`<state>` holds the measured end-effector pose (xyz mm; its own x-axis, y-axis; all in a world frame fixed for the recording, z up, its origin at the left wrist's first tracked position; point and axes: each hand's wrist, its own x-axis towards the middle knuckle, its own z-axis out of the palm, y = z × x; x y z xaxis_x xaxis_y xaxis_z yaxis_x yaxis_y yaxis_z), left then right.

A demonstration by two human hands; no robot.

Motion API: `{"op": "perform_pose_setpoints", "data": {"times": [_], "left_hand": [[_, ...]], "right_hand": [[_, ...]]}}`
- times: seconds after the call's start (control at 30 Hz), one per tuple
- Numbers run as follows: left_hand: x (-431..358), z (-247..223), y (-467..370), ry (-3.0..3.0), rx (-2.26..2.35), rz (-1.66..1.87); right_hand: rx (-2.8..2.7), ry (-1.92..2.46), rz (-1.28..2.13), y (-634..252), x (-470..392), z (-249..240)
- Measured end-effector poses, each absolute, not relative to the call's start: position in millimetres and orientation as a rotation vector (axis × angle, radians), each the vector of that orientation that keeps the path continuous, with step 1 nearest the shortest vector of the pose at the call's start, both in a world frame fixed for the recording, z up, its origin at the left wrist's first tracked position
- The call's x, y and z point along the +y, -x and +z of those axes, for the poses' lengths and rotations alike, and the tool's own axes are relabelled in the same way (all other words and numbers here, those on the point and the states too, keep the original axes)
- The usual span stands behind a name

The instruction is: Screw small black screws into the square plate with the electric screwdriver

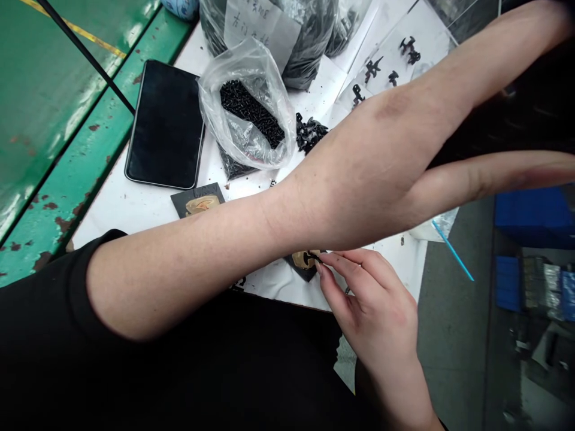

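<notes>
Black, slim-stemmed clip [309,257] pinched between your right hand's [376,293] thumb and fingers, left of them at the tan-faced block [298,261], stem pointing fingerward. Left hand [363,170] farther, spread; its tips off-frame, hold can't be told.

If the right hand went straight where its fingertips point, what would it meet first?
The right hand would probably first meet the tan-patched dark block just ahead, though depth is unclear.

Left forearm [193,263] stretched across the view, black sleeve [54,299] ending near the elbow. Left hand [359,173] open wide, thumb [494,176] spread from fingers [494,60]. Right hand [381,299] lower, thumb and index tips in a pinch.
</notes>
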<state>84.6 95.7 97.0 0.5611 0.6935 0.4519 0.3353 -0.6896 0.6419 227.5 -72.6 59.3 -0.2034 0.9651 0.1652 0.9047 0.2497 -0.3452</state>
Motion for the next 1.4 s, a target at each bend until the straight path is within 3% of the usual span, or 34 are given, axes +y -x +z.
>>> {"op": "perform_pose_setpoints", "data": {"times": [0.13, 0.47, 0.83, 1.13, 1.4], "left_hand": [[97, 85, -89, -2.063, 0.740, 1.237], [95, 99, -77, -2.528, 0.804, 0.848], [95, 101, -77, -2.602, 0.799, 0.725], [96, 90, -85, -2.237, 0.746, 1.112], [97, 94, -79, -2.124, 0.715, 1.143]], "right_hand": [[-2.202, 1.791, 0.289, -227, -62, 70], [-2.448, 1.662, 0.616, -246, -2, 81], [-2.583, 1.529, 0.624, -251, 17, 83], [-2.521, 1.581, 0.552, -244, 21, 78], [-2.454, 1.540, 0.616, -249, 13, 76]]}}
